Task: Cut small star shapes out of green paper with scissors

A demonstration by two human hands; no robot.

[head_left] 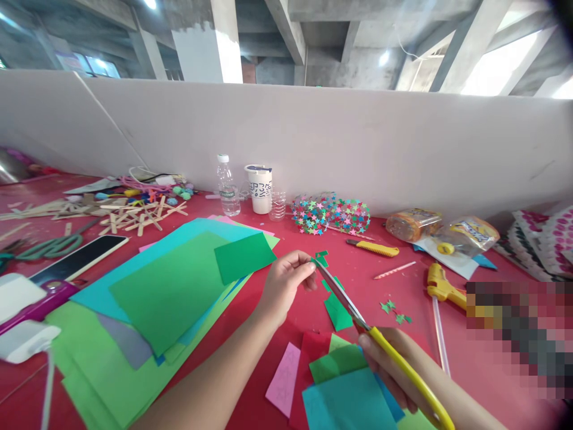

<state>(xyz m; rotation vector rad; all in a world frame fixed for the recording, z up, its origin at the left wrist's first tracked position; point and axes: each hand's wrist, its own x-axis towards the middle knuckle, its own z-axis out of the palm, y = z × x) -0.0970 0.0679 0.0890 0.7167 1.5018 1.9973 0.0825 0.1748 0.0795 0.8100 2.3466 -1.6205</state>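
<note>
My right hand [387,355] grips a pair of scissors [409,373] with yellow handles and metal blades angled up to the left. Close to the blade tips, my left hand [286,280] has thumb and fingertips pinched together. A speck of green paper [312,260] shows at that pinch; most of it is hidden. Beneath the blades lie green paper scraps [339,312]. Nearer me, under my right hand, sit cut sheets, among them a blue sheet [349,403] and a pink piece with stars drawn on it [283,379].
Left of my forearm is a stack of green and blue sheets [174,292]. Small green stars [396,312], a yellow cutter [373,247], a pencil [394,270] and a yellow glue gun [443,283] lie right. A bottle [228,191] and cup [259,194] stand by the partition.
</note>
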